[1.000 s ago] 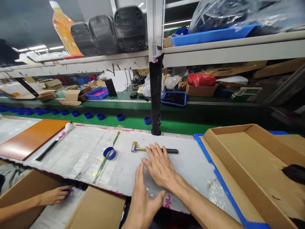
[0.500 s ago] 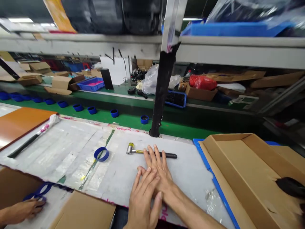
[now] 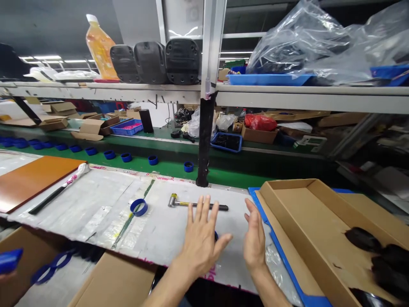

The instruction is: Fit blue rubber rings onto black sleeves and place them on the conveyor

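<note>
My left hand (image 3: 201, 238) hovers palm down over the white covered table (image 3: 162, 232), fingers stretched and thumb spread, with nothing in it. Its fingertips overlap the dark handle of a small hammer (image 3: 182, 204) with a metal head and a yellow face; I cannot tell whether they touch. A sliver of blue ring (image 3: 216, 236) shows between thumb and forefinger, the rest hidden behind the hand. My right hand (image 3: 254, 238) is turned edge-on to the right, fingers extended, apart from the left. Further left, another blue ring (image 3: 140, 212) lies on the table.
A cardboard tray (image 3: 287, 213) with black parts (image 3: 362, 239) stands at right. Blue rings (image 3: 188, 166) line the green conveyor (image 3: 169, 169). A black post (image 3: 204, 145) rises behind the table. At lower left, another person's fingers hold a blue piece (image 3: 11, 261) near open cardboard boxes (image 3: 111, 281).
My hands, overlapped before, have come apart: the right moved off the hammer to the right. Part of a blue ring now shows by my left hand. The view tilted up; the other person's hand moved left.
</note>
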`<state>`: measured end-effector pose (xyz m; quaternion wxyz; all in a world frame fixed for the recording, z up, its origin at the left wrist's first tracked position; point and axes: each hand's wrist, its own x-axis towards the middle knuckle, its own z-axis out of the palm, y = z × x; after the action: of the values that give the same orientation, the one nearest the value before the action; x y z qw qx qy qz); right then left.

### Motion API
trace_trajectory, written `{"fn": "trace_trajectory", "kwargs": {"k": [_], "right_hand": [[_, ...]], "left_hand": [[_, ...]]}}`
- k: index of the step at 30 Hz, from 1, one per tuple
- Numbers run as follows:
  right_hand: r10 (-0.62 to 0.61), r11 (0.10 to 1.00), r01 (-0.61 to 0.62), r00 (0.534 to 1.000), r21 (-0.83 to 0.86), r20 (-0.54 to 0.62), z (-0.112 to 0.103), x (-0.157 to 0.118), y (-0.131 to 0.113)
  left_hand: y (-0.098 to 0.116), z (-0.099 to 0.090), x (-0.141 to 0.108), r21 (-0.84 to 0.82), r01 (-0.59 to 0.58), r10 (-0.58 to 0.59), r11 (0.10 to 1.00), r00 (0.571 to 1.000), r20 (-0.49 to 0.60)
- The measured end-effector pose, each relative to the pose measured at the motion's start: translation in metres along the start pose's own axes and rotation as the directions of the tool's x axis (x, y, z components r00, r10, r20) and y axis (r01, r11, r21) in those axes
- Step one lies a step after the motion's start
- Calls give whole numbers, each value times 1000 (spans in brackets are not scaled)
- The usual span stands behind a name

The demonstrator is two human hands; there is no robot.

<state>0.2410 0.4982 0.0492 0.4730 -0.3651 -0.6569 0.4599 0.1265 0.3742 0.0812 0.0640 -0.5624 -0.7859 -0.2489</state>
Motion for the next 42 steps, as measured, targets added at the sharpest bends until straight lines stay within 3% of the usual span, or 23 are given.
{"fn": "trace_trajectory", "kwargs": {"k": [2, 5, 7, 11, 14, 17, 19, 21, 23, 25, 28, 30, 32, 37, 42], "right_hand": [[-41, 999, 42, 998, 11, -56, -16, -19, 11], [-99, 995, 98, 990, -13, -96, -39, -38, 28], [-92, 996, 90, 990, -23, -110, -52, -43, 34], [-120, 993, 117, 986, -31, -116, -65, -43, 29], [-219, 973, 213, 973, -87, -67, -57, -38, 18], [-274, 938, 299, 950, -177, 152, -39, -38, 11], [-296, 886, 398, 879, -236, 373, -23, -45, 13], [-287, 829, 483, 799, -281, 529, -7, -54, 18], [-249, 816, 482, 792, -319, 558, 6, -62, 23], [-225, 845, 427, 830, -323, 510, 12, -60, 24], [-200, 895, 328, 901, -303, 384, 12, -31, 17], [-83, 916, 198, 945, -349, 318, 13, 9, 10], [56, 901, 71, 959, -427, 278, 21, 58, 8], [127, 814, 55, 955, -578, 269, 83, 162, 28], [174, 770, 73, 932, -633, 319, 150, 202, 47]], "left_hand": [[13, -9, 29, 21, -95, 94, 995, 995, 38], [22, -11, 55, 45, -117, 119, 992, 993, -26], [20, 7, 54, 19, -93, 93, 995, 996, 2], [7, 53, 36, -23, -53, 57, 998, 980, 193], [-2, 55, 35, -50, 3, 6, 999, 985, 173], [-17, 28, 41, -134, 153, -159, 979, 987, -37], [-31, 8, 39, -223, 234, -288, 946, 923, -255], [-47, -2, 26, -295, 268, -367, 917, 856, -365], [-60, -2, 4, -293, 279, -372, 914, 865, -336], [-70, 7, -22, -222, 276, -331, 935, 903, -273], [-80, 26, -53, -77, 276, -286, 958, 919, -271], [-83, 37, -63, 9, 260, -247, 966, 928, -278], [-85, 44, -67, 72, 243, -213, 967, 934, -288], [-86, 48, -68, 85, 229, -189, 970, 924, -332], [-88, 52, -72, 23, 244, -218, 970, 902, -373]]}}
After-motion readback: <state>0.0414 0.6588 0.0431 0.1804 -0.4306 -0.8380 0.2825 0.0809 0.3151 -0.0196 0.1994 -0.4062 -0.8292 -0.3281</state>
